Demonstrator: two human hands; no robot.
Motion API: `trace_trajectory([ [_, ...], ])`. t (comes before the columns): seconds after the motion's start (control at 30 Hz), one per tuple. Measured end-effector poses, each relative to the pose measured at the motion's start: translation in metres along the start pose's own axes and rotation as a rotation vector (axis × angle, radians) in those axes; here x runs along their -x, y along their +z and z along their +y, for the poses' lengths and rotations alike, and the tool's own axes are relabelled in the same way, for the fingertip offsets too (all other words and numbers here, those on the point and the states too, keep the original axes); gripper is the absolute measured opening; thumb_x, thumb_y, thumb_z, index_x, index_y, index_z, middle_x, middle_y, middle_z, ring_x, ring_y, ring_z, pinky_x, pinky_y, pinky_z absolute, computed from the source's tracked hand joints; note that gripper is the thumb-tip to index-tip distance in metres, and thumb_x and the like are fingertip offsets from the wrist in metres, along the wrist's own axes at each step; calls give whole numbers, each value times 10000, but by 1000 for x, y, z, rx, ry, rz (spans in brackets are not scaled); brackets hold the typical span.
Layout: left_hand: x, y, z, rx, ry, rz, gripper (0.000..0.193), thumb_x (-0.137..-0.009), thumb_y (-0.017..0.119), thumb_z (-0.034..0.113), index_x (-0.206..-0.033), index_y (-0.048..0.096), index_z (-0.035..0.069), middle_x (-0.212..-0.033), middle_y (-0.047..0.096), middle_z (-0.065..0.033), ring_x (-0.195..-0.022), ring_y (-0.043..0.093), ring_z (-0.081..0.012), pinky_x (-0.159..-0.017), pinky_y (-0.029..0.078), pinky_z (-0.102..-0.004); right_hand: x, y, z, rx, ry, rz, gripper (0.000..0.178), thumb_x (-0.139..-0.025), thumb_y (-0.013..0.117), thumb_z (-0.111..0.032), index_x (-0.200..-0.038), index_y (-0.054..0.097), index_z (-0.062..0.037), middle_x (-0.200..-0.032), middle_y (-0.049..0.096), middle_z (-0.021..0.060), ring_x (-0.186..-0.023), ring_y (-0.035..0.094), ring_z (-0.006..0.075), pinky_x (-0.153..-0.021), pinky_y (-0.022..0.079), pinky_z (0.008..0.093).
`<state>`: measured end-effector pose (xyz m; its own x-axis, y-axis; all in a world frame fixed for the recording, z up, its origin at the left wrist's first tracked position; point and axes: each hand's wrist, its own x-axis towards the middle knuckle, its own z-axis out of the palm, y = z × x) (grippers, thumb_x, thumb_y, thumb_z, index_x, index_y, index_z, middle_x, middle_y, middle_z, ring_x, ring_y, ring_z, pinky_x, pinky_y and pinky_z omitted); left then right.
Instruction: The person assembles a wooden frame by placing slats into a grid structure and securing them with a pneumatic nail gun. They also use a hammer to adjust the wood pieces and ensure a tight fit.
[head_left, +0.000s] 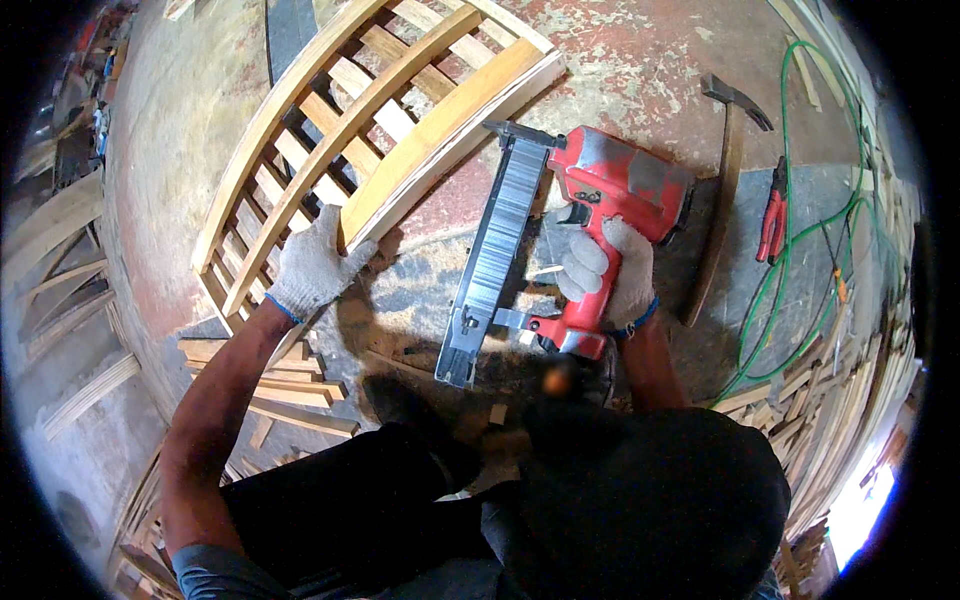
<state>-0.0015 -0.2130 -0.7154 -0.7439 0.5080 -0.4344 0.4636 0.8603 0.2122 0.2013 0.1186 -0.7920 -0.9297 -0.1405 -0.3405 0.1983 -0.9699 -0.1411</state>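
The right hand (pixel 605 275), in a white knit glove, is closed around the grip of a red nail gun (pixel 600 200); the gun's long grey magazine (pixel 495 255) slants from upper right down to lower left, its nose up against the end of the wooden frame (pixel 350 130); the gun hangs just above the floor (pixel 640 60), near the frame's lower right corner.

The left hand (pixel 315 265), gloved the same, lies with fingers spread on the frame's lower edge, pressing on the slats rather than curled round them; it holds nothing else.

The frame is a slatted panel of pale wood, lying flat and running from the picture's top centre down to the left; short cross slats sit between its long rails.

To the right of the gun a hammer (pixel 722 200) lies on the floor, head toward the top; beside it red-handled pliers (pixel 773 215); a green hose (pixel 800 250) loops past them. Loose wood strips (pixel 290 390) lie below the left hand; more are stacked along the right rim. The person's dark trousers fill the lower middle.
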Motion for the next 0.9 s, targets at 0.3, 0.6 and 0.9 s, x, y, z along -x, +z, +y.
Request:
trace_trajectory([
  [0.3, -3, -6, 9, -35, -38, -25, 593, -929, 689, 543, -1154, 504, 27, -780, 695, -254, -756, 724, -468, -650, 571, -524, 2, 4, -10, -15, 128, 103, 496, -1021, 446, -475, -1287, 528, -64, -677, 473, -70, -566, 496, 114, -560, 419, 310],
  [0.6, -16, -29, 63, -52, -113, -24, 663, -915, 675, 591, -1182, 529, 2, -875, 714, -289, -849, 730, -477, -729, 577, -533, 5, 25, -8, 63, 142, -86, 417, -945, 546, -471, -663, 501, -167, -580, 457, -20, -518, 458, 179, -530, 397, 330],
  [0.9, -21, -36, 75, -30, -122, -35, 688, -900, 677, 616, -1164, 538, -4, -876, 717, -287, -851, 734, -468, -732, 582, -525, 4, 15, -7, 72, 139, -124, 459, -935, 585, -532, -686, 483, -160, -601, 457, -8, -541, 465, 177, -579, 412, 348],
])
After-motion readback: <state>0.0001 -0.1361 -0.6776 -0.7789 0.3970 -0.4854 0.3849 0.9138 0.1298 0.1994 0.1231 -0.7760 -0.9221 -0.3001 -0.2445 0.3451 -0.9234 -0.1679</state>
